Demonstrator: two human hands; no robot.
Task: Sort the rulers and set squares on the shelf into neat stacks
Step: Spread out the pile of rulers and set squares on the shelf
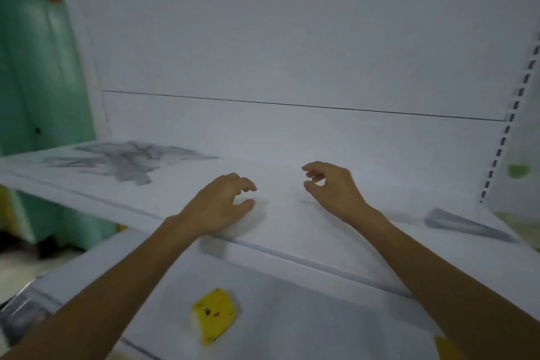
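A loose heap of clear rulers and set squares [128,161] lies blurred on the left part of the white shelf [292,231]. At the right end lies a neater grey stack of set squares [464,225]. My left hand [222,204] hovers over the shelf's middle, fingers curled and apart, holding nothing. My right hand [330,187] hangs a little to its right, thumb and fingers slightly apart, also with nothing in it. Both hands are well apart from the heap and the stack.
A lower white shelf [292,316] carries a yellow cartoon item [214,316] and another yellow thing [447,348] at the bottom right. The slotted upright [508,126] bounds the right side. A green wall [38,67] is at the left.
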